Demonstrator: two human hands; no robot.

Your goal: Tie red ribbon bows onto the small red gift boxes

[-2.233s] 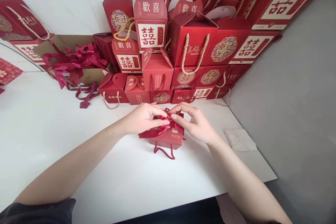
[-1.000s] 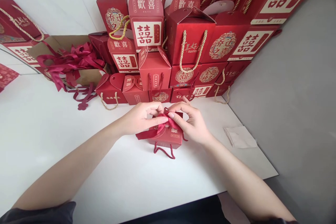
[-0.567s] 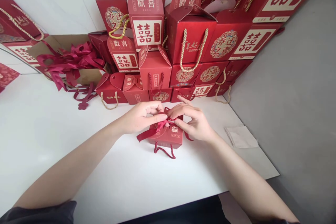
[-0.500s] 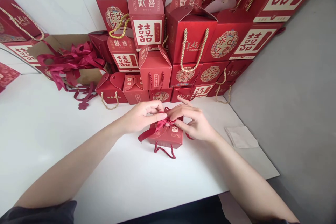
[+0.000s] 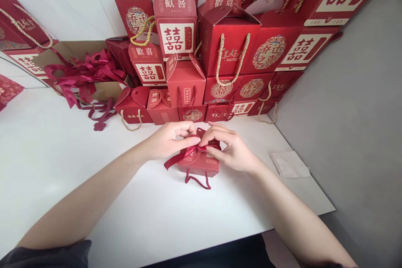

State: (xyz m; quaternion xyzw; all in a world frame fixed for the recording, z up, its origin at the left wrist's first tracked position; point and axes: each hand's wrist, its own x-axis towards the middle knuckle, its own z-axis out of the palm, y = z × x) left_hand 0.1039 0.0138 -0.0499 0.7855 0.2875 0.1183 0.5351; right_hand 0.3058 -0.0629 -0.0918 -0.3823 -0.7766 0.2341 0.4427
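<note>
A small red gift box (image 5: pixel 199 168) stands on the white table, a twisted dark-red cord handle (image 5: pixel 198 183) hanging down its near side. Across its top runs a dark-red satin ribbon (image 5: pixel 176 160), one tail trailing over the left edge. My left hand (image 5: pixel 174 139) pinches the ribbon between thumb and fingers at the middle of the lid. Right beside it, my right hand (image 5: pixel 228 146) is closed on the ribbon too, thumb and forefinger together. The fingers partly cover the ribbon's middle and the printed lid.
Stacked red gift boxes (image 5: pixel 185 77) form a wall behind the work. An open cardboard box (image 5: pixel 106 91) full of dark-red ribbons stands at back left, with a loose ribbon bow (image 5: pixel 99 122) before it. A folded white cloth (image 5: pixel 289 163) lies right, near the grey wall (image 5: pixel 351 134).
My right hand has shifted slightly left, its raised fingers now curled in, and grips the ribbon close to my left thumb. My left hand and the box have hardly moved.
</note>
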